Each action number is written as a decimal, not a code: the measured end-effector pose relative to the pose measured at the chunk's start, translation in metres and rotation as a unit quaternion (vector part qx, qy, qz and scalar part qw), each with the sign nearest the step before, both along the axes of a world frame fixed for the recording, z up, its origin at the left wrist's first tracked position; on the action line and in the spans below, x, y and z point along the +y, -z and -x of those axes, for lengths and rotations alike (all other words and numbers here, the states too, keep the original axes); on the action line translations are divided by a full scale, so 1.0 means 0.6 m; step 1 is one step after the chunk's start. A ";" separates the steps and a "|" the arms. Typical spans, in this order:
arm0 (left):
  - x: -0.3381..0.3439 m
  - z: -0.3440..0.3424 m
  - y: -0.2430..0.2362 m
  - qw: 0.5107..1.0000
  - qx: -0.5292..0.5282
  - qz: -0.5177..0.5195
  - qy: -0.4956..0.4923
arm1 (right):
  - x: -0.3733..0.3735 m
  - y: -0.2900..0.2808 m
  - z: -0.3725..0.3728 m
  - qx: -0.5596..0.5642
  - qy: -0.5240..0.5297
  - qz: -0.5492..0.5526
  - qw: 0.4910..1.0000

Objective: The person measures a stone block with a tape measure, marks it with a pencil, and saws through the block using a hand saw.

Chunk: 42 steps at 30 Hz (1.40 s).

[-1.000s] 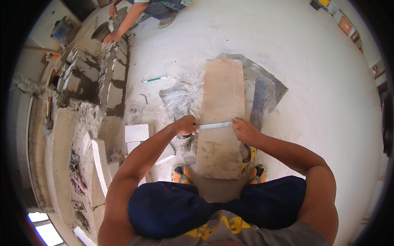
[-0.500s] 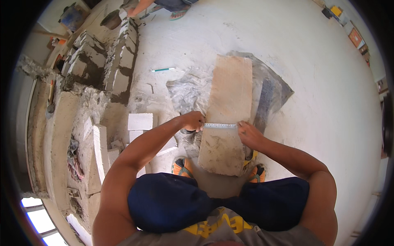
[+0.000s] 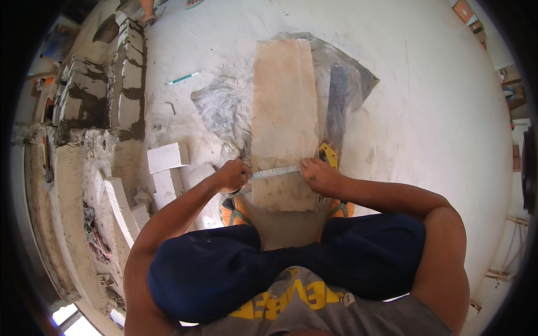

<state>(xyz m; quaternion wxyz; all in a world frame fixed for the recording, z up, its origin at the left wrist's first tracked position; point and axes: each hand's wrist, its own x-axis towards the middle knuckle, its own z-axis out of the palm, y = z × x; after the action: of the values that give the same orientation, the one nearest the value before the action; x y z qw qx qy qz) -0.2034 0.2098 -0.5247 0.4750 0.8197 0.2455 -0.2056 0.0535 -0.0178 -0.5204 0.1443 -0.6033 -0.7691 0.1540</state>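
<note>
Seen from above, a person's two bare hands stretch a pale tape (image 3: 274,171) across a long, tan slab (image 3: 284,106). The slab lies lengthwise in front of the person, over a crumpled plastic sheet (image 3: 221,103) on a pale floor (image 3: 420,123). The left hand (image 3: 233,175) is curled at the slab's left edge, its grip pinching one end of the tape; the right hand (image 3: 319,175) pinches the other end near the right edge.

Compared with half a second ago, the tape crosses closer to the slab's near end, and still slants up slightly toward the right. The yellow handle (image 3: 330,154) of a saw now shows beyond the right hand rather than on its near side. Left of the slab lie a green pen (image 3: 184,78) and white blocks (image 3: 166,158). Less of a co-worker (image 3: 148,10) shows at the top edge.
</note>
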 end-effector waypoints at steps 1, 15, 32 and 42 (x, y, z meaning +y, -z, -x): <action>-0.005 0.003 0.001 1.000 0.006 -0.008 -0.007 | -0.001 0.002 0.000 0.000 -0.003 -0.013 1.000; 0.026 -0.036 -0.126 0.998 0.020 -0.018 -0.053 | 0.108 -0.089 0.006 -0.003 -0.066 -0.050 0.997; 0.098 0.003 0.104 0.937 0.057 -0.292 -0.183 | 0.234 0.082 -0.305 0.196 0.445 0.054 0.872; 0.337 -0.329 0.098 0.888 -0.178 -0.095 -0.413 | 0.342 0.106 -0.289 0.387 0.500 0.143 0.761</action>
<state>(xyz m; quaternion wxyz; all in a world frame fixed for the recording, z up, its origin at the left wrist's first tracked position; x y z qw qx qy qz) -0.0059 0.4117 -0.5833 0.4728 0.7084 0.4912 0.1826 0.2269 0.1872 -0.5842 0.3985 -0.8047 -0.2058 0.3889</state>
